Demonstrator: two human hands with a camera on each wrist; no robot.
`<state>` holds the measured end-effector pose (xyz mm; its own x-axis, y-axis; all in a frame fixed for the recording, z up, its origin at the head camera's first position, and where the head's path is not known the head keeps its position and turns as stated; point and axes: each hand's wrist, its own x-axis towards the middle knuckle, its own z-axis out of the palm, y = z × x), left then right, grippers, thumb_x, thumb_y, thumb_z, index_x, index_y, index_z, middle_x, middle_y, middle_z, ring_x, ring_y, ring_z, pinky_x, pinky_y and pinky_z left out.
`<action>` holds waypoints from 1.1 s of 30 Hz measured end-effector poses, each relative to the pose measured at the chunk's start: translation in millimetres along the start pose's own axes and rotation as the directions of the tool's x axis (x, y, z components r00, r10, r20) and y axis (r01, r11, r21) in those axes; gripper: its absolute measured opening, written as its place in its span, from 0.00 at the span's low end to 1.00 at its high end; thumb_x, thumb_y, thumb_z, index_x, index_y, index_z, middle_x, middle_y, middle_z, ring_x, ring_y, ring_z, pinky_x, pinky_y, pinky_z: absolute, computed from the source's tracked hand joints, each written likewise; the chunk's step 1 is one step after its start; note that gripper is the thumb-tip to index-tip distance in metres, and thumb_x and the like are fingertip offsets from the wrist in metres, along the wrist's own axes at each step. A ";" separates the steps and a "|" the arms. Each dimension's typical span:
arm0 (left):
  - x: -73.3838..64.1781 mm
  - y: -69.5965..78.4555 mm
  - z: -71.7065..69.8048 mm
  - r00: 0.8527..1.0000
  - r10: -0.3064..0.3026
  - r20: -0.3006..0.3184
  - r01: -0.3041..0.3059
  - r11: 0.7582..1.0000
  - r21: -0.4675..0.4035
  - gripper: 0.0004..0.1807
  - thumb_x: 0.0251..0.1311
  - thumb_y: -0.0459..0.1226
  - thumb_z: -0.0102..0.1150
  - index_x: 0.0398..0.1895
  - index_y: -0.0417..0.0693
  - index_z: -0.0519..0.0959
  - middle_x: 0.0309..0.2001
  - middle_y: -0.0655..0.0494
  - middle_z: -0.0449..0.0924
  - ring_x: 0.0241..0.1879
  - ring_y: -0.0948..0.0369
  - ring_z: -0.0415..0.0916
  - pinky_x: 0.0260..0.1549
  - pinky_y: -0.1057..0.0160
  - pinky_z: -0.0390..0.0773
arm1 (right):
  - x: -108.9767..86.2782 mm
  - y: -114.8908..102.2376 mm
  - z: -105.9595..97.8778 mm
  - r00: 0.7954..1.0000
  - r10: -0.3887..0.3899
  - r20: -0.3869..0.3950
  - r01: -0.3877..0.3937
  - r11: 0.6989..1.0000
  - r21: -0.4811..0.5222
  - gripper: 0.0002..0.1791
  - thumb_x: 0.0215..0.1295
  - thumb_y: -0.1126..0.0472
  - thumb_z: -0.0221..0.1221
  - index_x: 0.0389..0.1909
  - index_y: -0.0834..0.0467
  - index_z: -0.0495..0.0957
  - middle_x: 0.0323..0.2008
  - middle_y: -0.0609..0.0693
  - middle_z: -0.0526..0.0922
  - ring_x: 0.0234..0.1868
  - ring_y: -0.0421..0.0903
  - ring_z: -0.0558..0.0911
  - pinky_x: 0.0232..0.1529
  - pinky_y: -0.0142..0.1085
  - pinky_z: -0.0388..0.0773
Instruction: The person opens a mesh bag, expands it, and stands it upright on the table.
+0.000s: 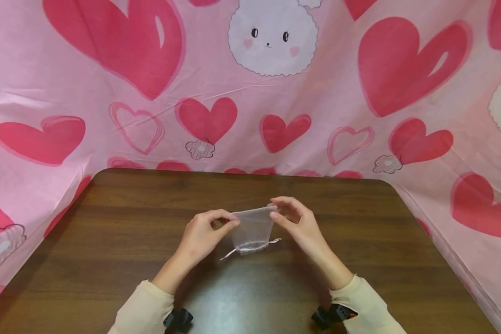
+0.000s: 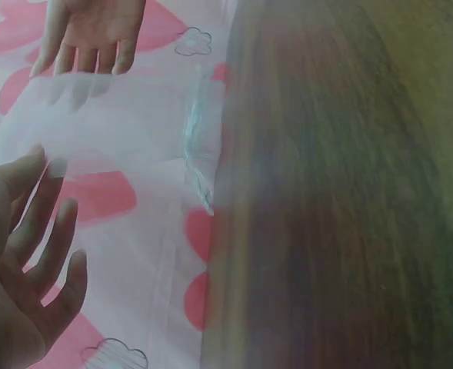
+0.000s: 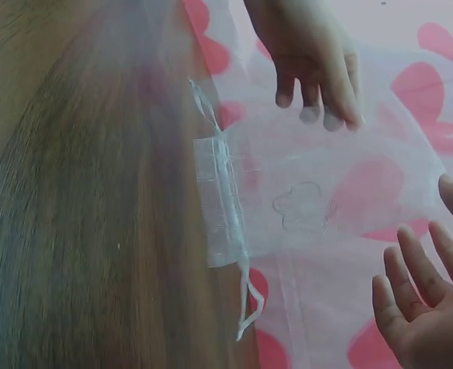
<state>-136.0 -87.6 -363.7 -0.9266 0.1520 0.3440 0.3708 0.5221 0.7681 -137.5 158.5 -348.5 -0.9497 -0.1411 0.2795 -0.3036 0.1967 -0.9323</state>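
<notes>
A small sheer white drawstring pouch point(image 1: 253, 227) hangs between both hands above the table, its drawstring end downward. Thumb and fingers of my left hand point(image 1: 201, 235) pinch its upper left corner. At the upper right corner, my right hand point(image 1: 303, 228) holds the edge between thumb and fingers, the other fingers spread. White drawstring point(image 3: 228, 192) runs across the lower end, with a loop sticking out at each side. Through the thin fabric point(image 2: 118, 123), the right hand's fingertips show faintly in the left wrist view. No contents show inside the pouch.
Below the hands lies a dark wooden table point(image 1: 129, 260) with rounded far corners. A pink cloth point(image 1: 242, 88) printed with hearts hangs behind it and along both sides. Black devices, one at the left wrist point(image 1: 178, 320) and one at the right wrist point(image 1: 331, 315), sit beside cream sleeves.
</notes>
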 end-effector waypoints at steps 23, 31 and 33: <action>-1.7 9.3 10.0 0.998 -0.059 -0.010 0.059 0.998 -0.017 0.06 0.56 0.46 0.72 0.35 0.58 0.89 0.32 0.67 0.85 0.29 0.66 0.77 0.30 0.62 0.75 | -4.7 11.1 25.6 0.990 0.120 0.070 -0.123 0.992 0.027 0.10 0.65 0.62 0.65 0.43 0.64 0.84 0.34 0.54 0.86 0.37 0.42 0.82 0.42 0.32 0.76; 0.6 13.0 7.7 0.995 -0.096 0.014 0.097 0.991 -0.090 0.04 0.56 0.45 0.72 0.35 0.63 0.88 0.32 0.69 0.85 0.26 0.66 0.77 0.27 0.63 0.74 | -2.8 11.1 26.7 0.994 0.086 0.063 -0.086 0.996 0.006 0.09 0.66 0.61 0.64 0.37 0.64 0.84 0.32 0.55 0.86 0.35 0.44 0.82 0.39 0.33 0.77; 1.6 13.9 6.8 0.995 -0.099 0.024 0.101 0.990 -0.101 0.05 0.56 0.44 0.72 0.35 0.63 0.87 0.32 0.69 0.85 0.26 0.65 0.77 0.27 0.63 0.74 | -1.6 10.0 26.0 0.995 0.079 0.056 -0.079 0.997 0.010 0.08 0.65 0.62 0.65 0.39 0.65 0.84 0.32 0.56 0.86 0.35 0.46 0.83 0.39 0.34 0.78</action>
<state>-132.7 -74.3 -356.1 -0.9601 0.1191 0.2531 0.2795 0.4471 0.8497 -137.1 135.4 -364.2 -0.9648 -0.1797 0.1919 -0.2265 0.1972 -0.9539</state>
